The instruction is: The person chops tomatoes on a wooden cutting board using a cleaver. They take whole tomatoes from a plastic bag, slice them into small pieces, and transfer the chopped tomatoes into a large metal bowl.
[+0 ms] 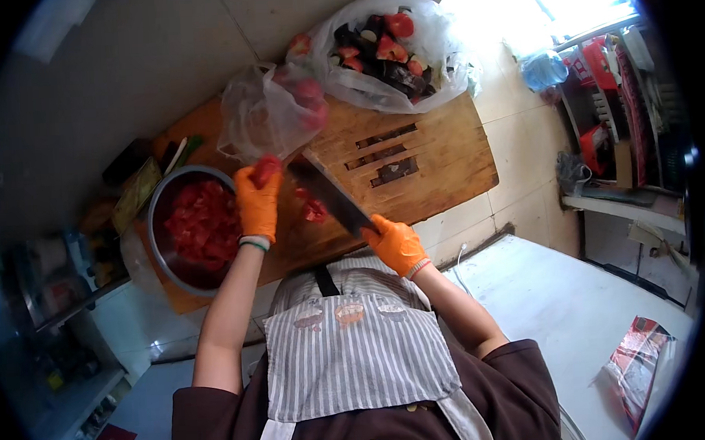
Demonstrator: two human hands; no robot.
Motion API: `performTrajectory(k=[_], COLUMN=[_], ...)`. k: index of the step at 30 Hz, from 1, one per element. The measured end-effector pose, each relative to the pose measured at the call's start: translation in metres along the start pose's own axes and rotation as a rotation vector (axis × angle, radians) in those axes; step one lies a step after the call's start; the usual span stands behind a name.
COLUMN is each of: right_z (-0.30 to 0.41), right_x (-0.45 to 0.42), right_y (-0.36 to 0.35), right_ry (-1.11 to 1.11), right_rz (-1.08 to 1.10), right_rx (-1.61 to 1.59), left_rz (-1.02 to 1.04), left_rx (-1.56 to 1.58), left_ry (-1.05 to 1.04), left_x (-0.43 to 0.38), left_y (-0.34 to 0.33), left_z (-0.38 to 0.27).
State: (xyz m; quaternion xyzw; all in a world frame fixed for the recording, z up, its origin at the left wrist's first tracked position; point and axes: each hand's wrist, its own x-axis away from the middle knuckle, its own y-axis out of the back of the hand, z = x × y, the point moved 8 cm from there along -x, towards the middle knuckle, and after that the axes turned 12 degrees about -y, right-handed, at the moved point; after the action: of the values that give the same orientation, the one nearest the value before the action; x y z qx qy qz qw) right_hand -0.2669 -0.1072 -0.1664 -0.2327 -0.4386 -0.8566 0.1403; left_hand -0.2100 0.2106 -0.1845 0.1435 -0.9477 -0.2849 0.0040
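Note:
In an orange glove, my left hand (258,203) grips a red tomato (266,169) just right of a steel bowl's rim. Cut tomato pieces (202,223) fill much of that metal bowl (158,252). My right hand (398,245), gloved in orange too, holds a cleaver (333,194) by its handle, the broad blade slanting up and left over the wooden cutting board (444,157). Beside the blade, a few chopped tomato bits (312,209) lie on the board. A thin clear plastic bag (259,118) with whole tomatoes (309,101) rests beyond my left hand.
At the board's far edge sits a plastic bag (338,88) of tomato and dark vegetable scraps (389,53). Slots (385,153) pierce the board. To the right are a white surface (544,294) with a plastic package (636,361) and a cluttered shelf (623,208). Green onion (191,149) lies behind the bowl.

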Motion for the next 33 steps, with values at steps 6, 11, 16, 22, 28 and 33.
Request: performTrajectory(k=[6,11,16,22,28,33], right_z=[0.024,0.029,0.042,0.06,0.078,0.074], right_x=[-0.01,-0.041,-0.048,-0.024,-0.052,-0.04], right_y=[-0.048,-0.04,-0.025,-0.033,-0.067,-0.05], right_ry=[0.172,0.1,0.05,0.042,0.14,0.092], right_rz=[0.311,0.161,0.016,0.079,0.047,0.074], right_rx=[0.177,0.151,0.185,0.265,0.234,0.225], left_rz=[-0.467,-0.25,-0.064,-0.059,-0.021,-0.113], left_rx=[0.449,0.31,0.203,-0.021,-0.097,-0.06], left_ry=[0.169,0.132,0.222,0.3,0.331,0.29], left_x=[0.013,0.054,0.087,0.093,0.106,0.106], left_y=[0.063,0.022,-0.047,-0.051,-0.043,-0.037], left_z=[-0.006,0.02,0.035,0.029,0.049,0.049])
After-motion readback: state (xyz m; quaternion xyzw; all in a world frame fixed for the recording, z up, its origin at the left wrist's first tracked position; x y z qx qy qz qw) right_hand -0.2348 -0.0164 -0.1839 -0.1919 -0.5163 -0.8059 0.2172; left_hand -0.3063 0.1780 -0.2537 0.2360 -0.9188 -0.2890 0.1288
